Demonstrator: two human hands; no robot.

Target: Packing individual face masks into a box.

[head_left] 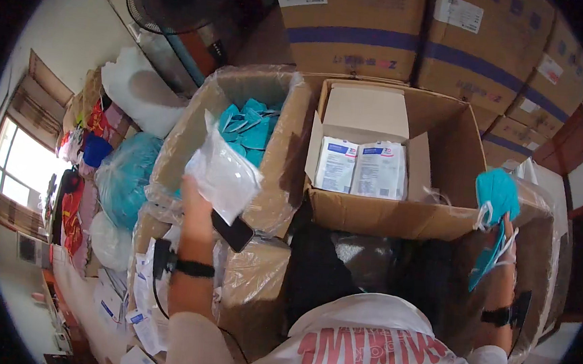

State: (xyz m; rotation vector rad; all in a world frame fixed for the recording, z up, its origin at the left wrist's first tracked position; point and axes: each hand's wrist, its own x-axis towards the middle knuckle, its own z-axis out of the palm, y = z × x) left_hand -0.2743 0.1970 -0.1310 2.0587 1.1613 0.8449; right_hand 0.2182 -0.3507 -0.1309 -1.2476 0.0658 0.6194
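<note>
My left hand (192,190) grips a white, partly see-through pouch (226,175) that covers most of its fingers. This pouch is over the near edge of a plastic-lined box (279,188) with a heap of teal folded face masks (249,130). Out to the right, my right hand (509,243) is closed on teal face masks (498,190) with white ear loops; one hangs below the fingers. Between my hands stands an open cardboard box (390,216). Inside it, a white carton (368,109) holds upright white printed packets (337,163) in two rows.
A dark phone (232,232) lies below my left hand. Flat white packets (150,321) fill a box at lower left. Large sealed cartons (355,44) are stacked at the back. Bulging plastic bags (129,177) and a black fan (175,1) stand left. Another plastic-lined box (536,267) is at right.
</note>
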